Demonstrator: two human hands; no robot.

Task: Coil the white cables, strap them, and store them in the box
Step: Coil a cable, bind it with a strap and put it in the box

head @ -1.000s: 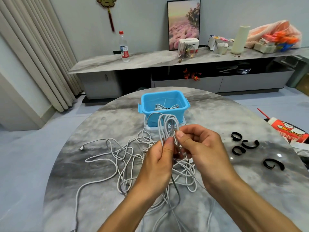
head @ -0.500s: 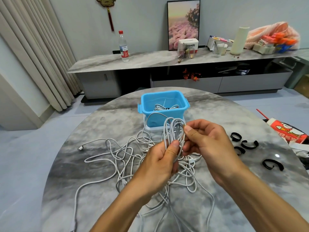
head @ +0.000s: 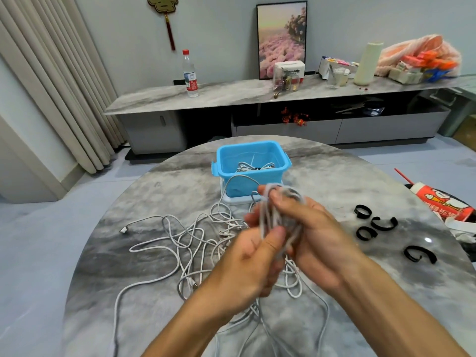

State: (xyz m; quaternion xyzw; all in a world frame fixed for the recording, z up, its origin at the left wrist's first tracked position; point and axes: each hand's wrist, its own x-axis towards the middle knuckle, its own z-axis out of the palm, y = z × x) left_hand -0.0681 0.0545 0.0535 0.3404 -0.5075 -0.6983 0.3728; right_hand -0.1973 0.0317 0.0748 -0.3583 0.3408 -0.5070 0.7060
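head view, both hands, left hand (head: 247, 269) and right hand (head: 314, 235), gripping blurred white cable coil (head: 273, 215)

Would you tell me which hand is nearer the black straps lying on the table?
The right hand. It holds the cable coil just left of the black straps, with bare table between. The left hand pinches the coil from farther left.

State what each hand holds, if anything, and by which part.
Both hold one coiled white cable. The left hand pinches the loops' lower part under its thumb; the right hand curls round the coil's upper part, blurred.
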